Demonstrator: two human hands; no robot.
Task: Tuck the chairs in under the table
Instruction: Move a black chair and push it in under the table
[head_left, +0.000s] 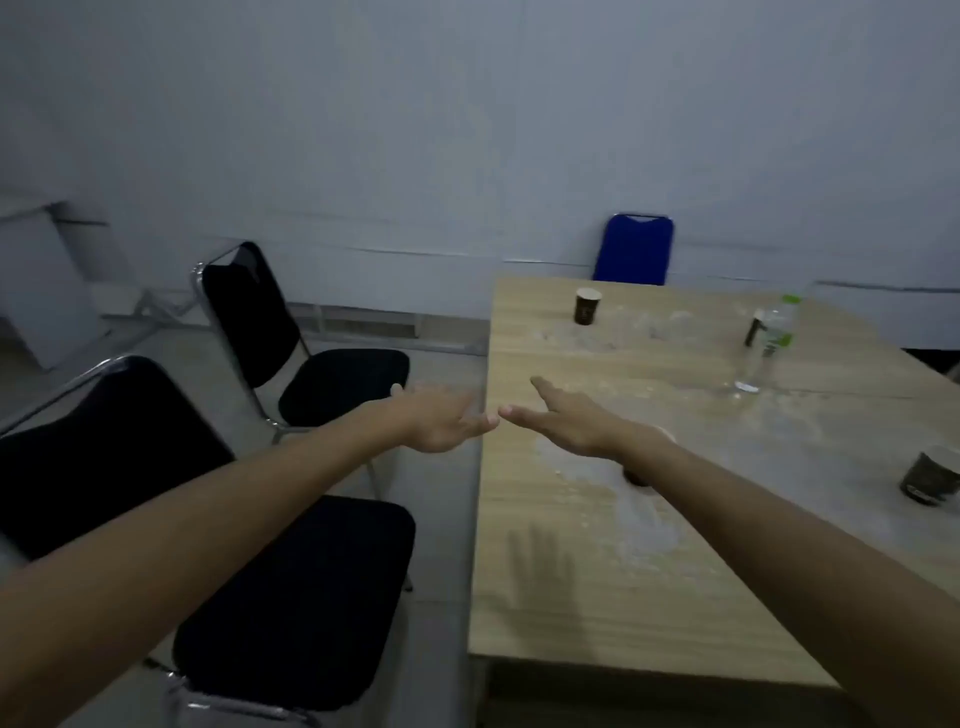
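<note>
A light wooden table fills the right half of the view. Two black padded chairs with chrome frames stand to its left, pulled away from it: the near chair and the far chair, seats facing the table edge. A blue chair stands at the table's far end, its back showing above the top. My left hand and my right hand are stretched out in front of me, flat and open, fingertips almost meeting over the table's left edge. Neither holds anything.
On the table stand a paper cup at the far end, a clear water bottle with a green label, and another cup at the right edge. White dust marks the tabletop. A grey wall runs behind. A pale panel leans at far left.
</note>
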